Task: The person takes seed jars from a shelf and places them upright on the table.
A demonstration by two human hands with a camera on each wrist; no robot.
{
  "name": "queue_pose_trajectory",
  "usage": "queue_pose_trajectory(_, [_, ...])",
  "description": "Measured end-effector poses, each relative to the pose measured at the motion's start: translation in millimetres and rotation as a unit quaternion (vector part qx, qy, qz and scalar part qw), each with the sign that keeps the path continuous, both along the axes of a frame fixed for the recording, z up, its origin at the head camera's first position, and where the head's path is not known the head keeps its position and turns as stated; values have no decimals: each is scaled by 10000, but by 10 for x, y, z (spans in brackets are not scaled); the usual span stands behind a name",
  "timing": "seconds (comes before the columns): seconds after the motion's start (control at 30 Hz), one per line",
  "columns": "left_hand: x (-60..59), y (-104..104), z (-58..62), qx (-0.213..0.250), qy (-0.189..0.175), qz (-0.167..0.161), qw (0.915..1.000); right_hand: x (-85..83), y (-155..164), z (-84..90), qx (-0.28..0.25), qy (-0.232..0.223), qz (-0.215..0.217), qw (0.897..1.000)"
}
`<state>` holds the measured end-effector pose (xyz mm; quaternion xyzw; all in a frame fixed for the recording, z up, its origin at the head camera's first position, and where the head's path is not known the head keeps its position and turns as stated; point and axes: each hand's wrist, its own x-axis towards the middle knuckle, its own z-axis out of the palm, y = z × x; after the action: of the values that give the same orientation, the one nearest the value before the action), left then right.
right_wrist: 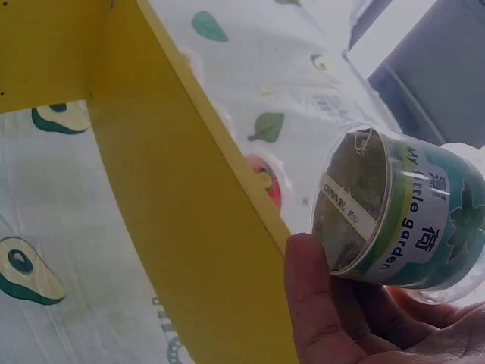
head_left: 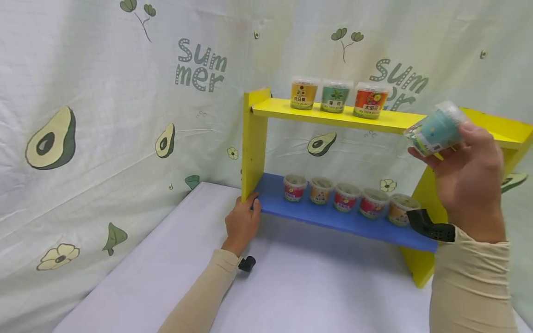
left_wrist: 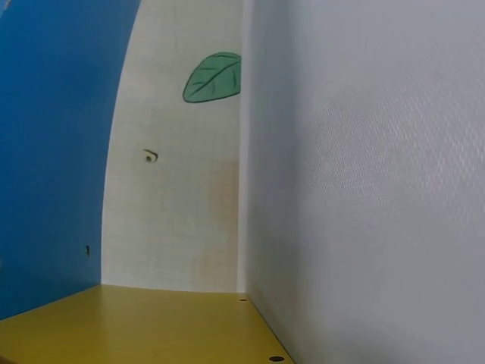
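A mint-labelled "My little garden" plant cup [head_left: 440, 129] is gripped by my right hand [head_left: 472, 171], tilted in front of the right part of the yellow upper shelf [head_left: 333, 115]. The right wrist view shows this plant cup [right_wrist: 424, 216] with its clear base towards the camera and brown matter inside. My left hand [head_left: 242, 222] holds the lower left corner of the shelf rack [head_left: 253, 152], where the yellow side panel meets the blue lower board [head_left: 325, 224]. Three plant cups, one yellow [head_left: 304, 95], one green [head_left: 334, 98] and one red [head_left: 369, 102], stand on the upper shelf.
Several plant cups with pink or orange labels, such as the pink one [head_left: 294, 188], stand in a row on the blue board. The rack rests on a white tabletop [head_left: 291, 286]. Behind hangs a pale curtain [head_left: 125, 92] printed with avocados and flowers.
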<state>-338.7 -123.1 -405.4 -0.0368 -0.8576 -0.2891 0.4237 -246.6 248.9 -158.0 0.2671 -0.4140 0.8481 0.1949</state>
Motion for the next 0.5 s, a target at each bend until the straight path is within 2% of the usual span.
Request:
queue_pose_trajectory(0.1, [-7, -12, 2, -10, -31, -40, 10000, 71, -122, -154, 400, 197, -89, 9990])
queue_pose_trajectory(0.27, [5, -28, -6, -79, -143, -127, 9998, 169, -280, -495, 1255, 310, -355, 9910])
queue_pose_trajectory(0.5, [9, -15, -12, -87, -75, -204, 9997, 199, -409, -823, 1726, -97, -66, 9849])
